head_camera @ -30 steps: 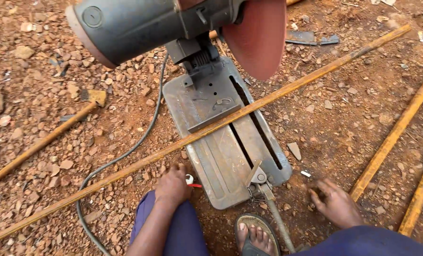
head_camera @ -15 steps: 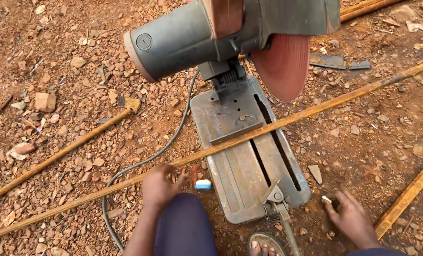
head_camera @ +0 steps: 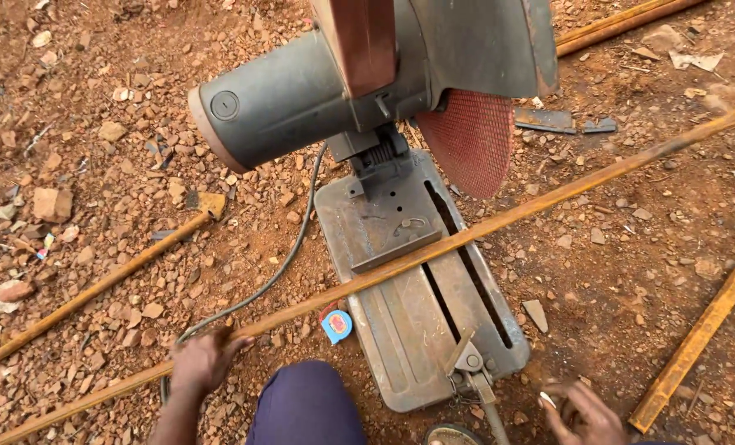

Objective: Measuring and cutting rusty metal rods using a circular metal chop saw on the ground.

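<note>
Chop saw: grey motor housing, red abrasive disc raised above the steel base plate. Long rusty bar: laid diagonally across the base, against the fence. Left hand: resting on the bar. Right hand: fingers spread, near the vise handle. Tape measure: blue, on the gravel just beside the base. Black cable: trails from the saw.

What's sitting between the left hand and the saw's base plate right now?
In the head view, a small blue tape measure lies on the dirt between the left hand and the base plate, just under the long rusty bar the hand touches.
</note>
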